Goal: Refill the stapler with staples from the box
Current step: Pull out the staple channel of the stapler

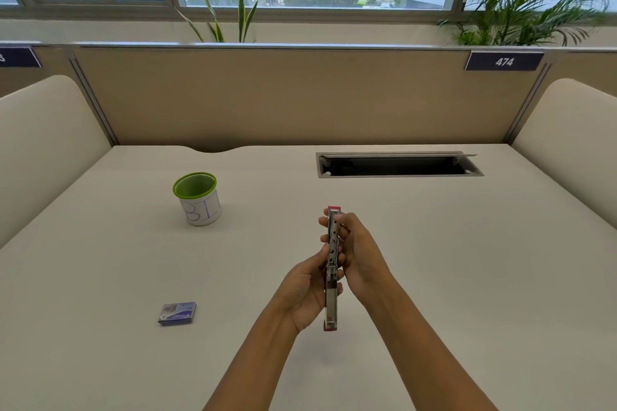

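Observation:
A metal stapler with pink ends (pixel 332 297) is held above the middle of the desk, swung open into one long strip that points away from me. My left hand (pixel 305 290) grips its near half from the left. My right hand (pixel 355 253) grips the far half from the right, fingers wrapped around it. A small purple staple box (pixel 177 313) lies flat and closed on the desk to the left of my hands, well apart from them.
A green-rimmed white pen cup (pixel 197 198) stands at the left middle of the cream desk (pixel 467 260). An open cable slot (pixel 397 165) sits at the back right. Beige partition panels enclose the desk on three sides.

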A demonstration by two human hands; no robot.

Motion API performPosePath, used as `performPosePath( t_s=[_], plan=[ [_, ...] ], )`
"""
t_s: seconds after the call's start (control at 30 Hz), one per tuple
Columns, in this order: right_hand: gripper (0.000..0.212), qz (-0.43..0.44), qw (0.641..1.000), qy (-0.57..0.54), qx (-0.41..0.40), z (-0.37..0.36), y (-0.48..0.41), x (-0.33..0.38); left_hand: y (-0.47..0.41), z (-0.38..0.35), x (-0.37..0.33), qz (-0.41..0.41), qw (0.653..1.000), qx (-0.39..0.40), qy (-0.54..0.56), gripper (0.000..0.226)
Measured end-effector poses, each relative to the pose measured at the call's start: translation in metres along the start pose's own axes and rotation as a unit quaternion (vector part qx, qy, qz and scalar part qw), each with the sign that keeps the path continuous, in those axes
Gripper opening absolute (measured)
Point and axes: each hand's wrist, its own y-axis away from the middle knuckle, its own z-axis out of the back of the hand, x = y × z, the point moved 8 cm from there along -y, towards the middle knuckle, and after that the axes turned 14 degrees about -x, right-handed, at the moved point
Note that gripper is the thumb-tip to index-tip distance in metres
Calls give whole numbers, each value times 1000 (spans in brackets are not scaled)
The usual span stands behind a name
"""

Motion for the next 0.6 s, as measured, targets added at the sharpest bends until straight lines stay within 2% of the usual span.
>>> performPosePath(
  t_s=[0.17, 0.6],
  plan=[
    [22, -13, 1000, 1, 28, -2, 2, 0, -1, -1, 1, 2, 1000, 5, 18, 28],
    [24, 27, 999, 21, -8, -4, 3, 6, -2, -4, -4, -11, 1000, -7, 22, 32]
  ],
)
